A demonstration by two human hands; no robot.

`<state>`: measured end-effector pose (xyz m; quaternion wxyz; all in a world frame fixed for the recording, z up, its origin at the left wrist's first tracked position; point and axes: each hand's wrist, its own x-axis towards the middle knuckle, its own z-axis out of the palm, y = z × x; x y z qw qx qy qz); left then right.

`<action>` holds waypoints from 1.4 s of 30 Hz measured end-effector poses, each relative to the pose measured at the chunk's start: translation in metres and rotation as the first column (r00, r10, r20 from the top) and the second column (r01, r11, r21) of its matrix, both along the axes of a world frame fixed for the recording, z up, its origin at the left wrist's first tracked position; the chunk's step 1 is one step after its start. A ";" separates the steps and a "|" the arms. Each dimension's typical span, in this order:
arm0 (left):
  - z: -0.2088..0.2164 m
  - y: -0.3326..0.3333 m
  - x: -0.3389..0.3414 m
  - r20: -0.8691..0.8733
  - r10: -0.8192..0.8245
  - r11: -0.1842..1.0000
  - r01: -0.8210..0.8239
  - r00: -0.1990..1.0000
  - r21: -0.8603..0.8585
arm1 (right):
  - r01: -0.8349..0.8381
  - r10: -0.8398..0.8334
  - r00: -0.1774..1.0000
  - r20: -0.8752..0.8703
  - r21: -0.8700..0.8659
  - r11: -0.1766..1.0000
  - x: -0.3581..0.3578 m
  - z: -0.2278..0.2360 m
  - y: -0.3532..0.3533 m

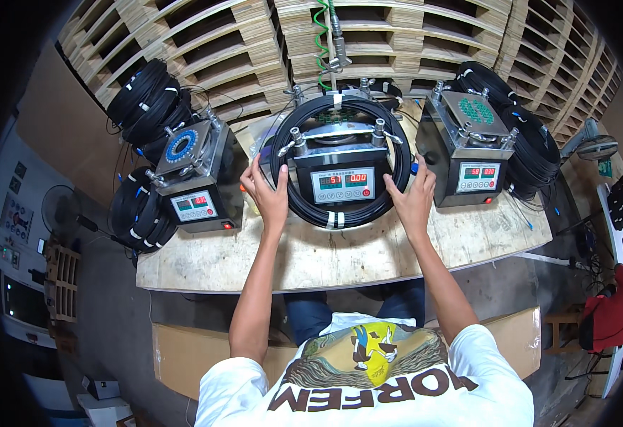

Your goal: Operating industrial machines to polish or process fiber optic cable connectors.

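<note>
A large coil of black cable (368,215) is held upright between my two hands, bound with white tape (336,219) at its top and bottom. My left hand (265,196) grips the coil's left side. My right hand (412,203) is closed on its right side, with a small blue connector (414,169) by the fingertips. Through the ring shows the middle metal press machine (343,186), with its lit red display and raised clamp knobs. The coil stands in front of and around the machine's face; whether it rests on the table is hard to tell.
Similar machines stand to the left (192,205) and right (476,176) on the wooden table (240,260). Stacked black cable coils (140,203) lie beside the left one and more coils (532,146) beside the right. Wooden pallets (397,35) rise behind; a green air hose (320,43) hangs there.
</note>
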<state>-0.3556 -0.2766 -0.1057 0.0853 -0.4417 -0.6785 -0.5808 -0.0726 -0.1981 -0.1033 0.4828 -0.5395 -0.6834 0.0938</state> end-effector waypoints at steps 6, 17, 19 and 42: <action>-0.016 -0.003 -0.014 0.286 -0.202 0.971 0.230 0.937 -0.068 | -0.305 0.235 0.930 -0.283 -0.238 0.922 0.004 -0.022 0.023; -0.018 -0.024 -0.014 0.270 -0.089 0.989 0.118 0.959 -0.092 | -0.374 0.312 0.909 -0.275 -0.214 0.902 0.018 -0.038 0.043; -0.015 -0.030 -0.010 0.243 -0.029 0.979 0.077 0.970 -0.188 | -0.397 0.319 0.897 -0.306 -0.241 0.886 0.018 -0.033 0.040; -0.012 -0.043 -0.019 0.593 -0.244 0.919 0.378 0.768 -0.112 | -0.192 0.145 0.963 -0.227 -0.205 0.960 0.003 0.005 -0.005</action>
